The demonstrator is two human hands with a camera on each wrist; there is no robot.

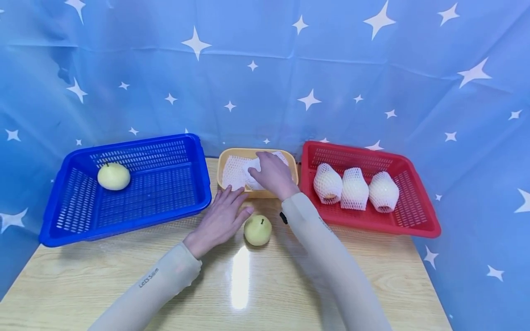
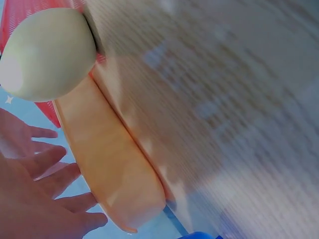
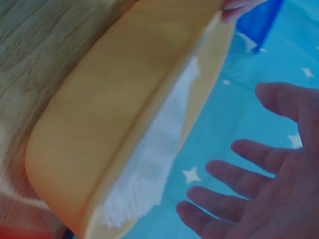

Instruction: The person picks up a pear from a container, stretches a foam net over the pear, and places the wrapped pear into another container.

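Left hand (image 1: pixel 221 218) is kinda spread out next to a pear (image 1: pixel 257 231) and the yellow tub (image 1: pixel 262 195); right hand (image 1: pixel 274 174) hovers over the foam nets (image 1: pixel 234 171) inside, fingers loosely apart.

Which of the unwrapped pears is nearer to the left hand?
The pear on the table, close beside the left hand; the other unwrapped pear sits farther away, inside the blue basket.
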